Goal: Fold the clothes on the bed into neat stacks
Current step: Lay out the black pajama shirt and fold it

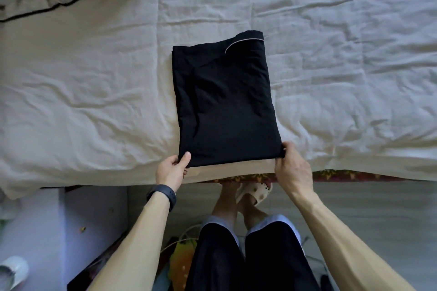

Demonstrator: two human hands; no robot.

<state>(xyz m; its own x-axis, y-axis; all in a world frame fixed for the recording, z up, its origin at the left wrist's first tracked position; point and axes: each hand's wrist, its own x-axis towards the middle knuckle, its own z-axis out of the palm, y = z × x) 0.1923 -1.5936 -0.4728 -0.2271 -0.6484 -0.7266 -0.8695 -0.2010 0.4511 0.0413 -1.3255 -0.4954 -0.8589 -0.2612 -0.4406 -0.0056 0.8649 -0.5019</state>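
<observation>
A folded black garment [224,104] is lying near the bed's [94,92] front edge. The left hand [170,170] is pinching its near left corner, thumb on top; the right hand [291,168] is gripping the near right corner, fingers clamped on the fabric.

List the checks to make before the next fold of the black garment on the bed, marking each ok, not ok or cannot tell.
1. The left hand pinches the near left corner: ok.
2. The right hand pinches the near right corner: ok.
3. The black garment lies flat, a tidy rectangle: ok.
4. The sheet beneath is smooth: not ok, wrinkled.
5. Hidden lower layers line up: cannot tell.
</observation>
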